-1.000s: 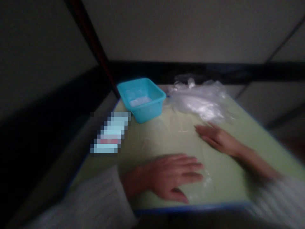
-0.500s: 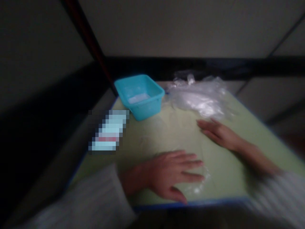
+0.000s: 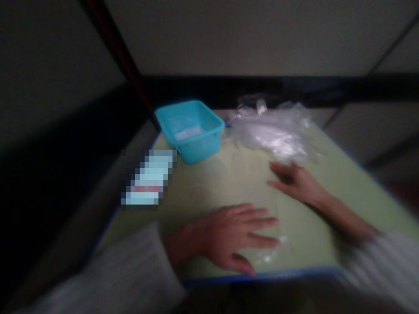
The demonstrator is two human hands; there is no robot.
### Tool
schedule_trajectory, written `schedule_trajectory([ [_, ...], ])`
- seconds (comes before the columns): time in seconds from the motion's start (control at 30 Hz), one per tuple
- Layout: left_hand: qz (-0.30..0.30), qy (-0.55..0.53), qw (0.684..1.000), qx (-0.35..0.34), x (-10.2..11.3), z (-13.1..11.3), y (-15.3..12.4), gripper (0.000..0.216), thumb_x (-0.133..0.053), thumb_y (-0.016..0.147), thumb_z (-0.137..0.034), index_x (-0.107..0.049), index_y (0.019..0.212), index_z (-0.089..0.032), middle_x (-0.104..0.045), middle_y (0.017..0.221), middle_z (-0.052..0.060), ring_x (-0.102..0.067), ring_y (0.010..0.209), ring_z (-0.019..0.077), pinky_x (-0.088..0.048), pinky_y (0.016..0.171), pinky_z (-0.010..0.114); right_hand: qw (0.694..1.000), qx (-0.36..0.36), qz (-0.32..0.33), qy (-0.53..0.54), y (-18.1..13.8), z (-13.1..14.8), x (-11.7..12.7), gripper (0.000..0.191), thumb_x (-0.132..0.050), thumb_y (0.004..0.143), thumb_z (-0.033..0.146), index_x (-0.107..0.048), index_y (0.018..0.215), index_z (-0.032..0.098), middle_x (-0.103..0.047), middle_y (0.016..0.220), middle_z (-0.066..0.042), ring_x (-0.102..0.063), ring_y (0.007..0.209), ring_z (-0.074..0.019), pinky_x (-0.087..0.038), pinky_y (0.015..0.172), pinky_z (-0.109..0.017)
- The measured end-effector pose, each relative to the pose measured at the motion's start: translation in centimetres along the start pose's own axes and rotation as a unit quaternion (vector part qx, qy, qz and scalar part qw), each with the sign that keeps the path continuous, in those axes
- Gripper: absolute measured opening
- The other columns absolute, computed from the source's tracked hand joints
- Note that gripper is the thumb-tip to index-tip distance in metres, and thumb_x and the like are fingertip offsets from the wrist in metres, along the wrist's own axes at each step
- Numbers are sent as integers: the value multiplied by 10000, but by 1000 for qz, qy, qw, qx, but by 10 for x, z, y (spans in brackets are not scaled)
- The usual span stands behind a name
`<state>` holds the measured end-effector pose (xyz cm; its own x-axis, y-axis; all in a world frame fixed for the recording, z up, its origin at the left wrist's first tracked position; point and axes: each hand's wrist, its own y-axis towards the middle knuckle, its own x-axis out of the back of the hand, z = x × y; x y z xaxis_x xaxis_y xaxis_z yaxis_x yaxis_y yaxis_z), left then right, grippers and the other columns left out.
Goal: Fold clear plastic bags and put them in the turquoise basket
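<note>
My left hand (image 3: 238, 235) lies flat and open on a clear plastic sheet (image 3: 278, 244) spread on the pale green table (image 3: 343, 174), fingers stretched to the right. My right hand (image 3: 294, 179) rests further back on the same sheet, its fingers curling a little, just in front of a heap of crumpled clear plastic bags (image 3: 275, 131). The sheet's far edge under the right hand is hard to make out in the blur.
A turquoise plastic tub (image 3: 191, 128) with something pale in its bottom stands at the table's back left. A pixelated flat thing (image 3: 149, 176) lies at the left edge. The table has a blue rim (image 3: 262, 275) at the front. Dark surroundings all round.
My right hand's fingers have bent slightly from flat. My left hand stays flat in place. The view has drifted a little.
</note>
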<state>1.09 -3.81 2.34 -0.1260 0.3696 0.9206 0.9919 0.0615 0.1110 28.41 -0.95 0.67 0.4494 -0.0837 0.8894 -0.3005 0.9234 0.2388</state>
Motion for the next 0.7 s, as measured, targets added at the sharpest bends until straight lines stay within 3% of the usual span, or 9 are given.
schedule_trajectory([
  [0.13, -5, -10, 1000, 3, -1, 1, -1, 579, -449, 889, -546, -431, 1383, -244, -300, 1520, 59, -194, 1426, 260, -168, 1162, 445, 998, 19, 41, -36, -3, 0, 2, 706, -593, 786, 555, -508, 1328, 112, -531, 1337, -188, -487, 1239, -368, -257, 1064, -631],
  [0.37, -1, 1, 1000, -2, -2, 1, 0, 601, -443, 882, -567, -434, 1382, -233, -295, 1521, 64, -192, 1427, 253, -156, 1166, 433, 991, 58, 84, -87, -11, 1, 4, 978, -551, 731, 711, -303, 1449, 95, -329, 1469, -227, -346, 1330, -401, -242, 1039, -672],
  [0.57, 6, 13, 1000, -5, -3, 1, -1, 623, -408, 886, -595, -433, 1384, -221, -292, 1521, 76, -183, 1430, 249, -139, 1169, 423, 984, 93, 84, -128, -15, -1, 0, 979, -447, 781, 738, -206, 1479, 96, -294, 1486, -224, -302, 1354, -384, -234, 1068, -628],
  [0.7, -6, 18, 1000, -11, 2, 2, 0, 665, -410, 869, -628, -423, 1387, -212, -286, 1522, 86, -190, 1427, 265, -131, 1165, 450, 983, 115, 74, -126, -13, 0, 1, 868, -414, 849, 672, -185, 1487, 131, -299, 1490, -202, -299, 1361, -361, -196, 1083, -626],
])
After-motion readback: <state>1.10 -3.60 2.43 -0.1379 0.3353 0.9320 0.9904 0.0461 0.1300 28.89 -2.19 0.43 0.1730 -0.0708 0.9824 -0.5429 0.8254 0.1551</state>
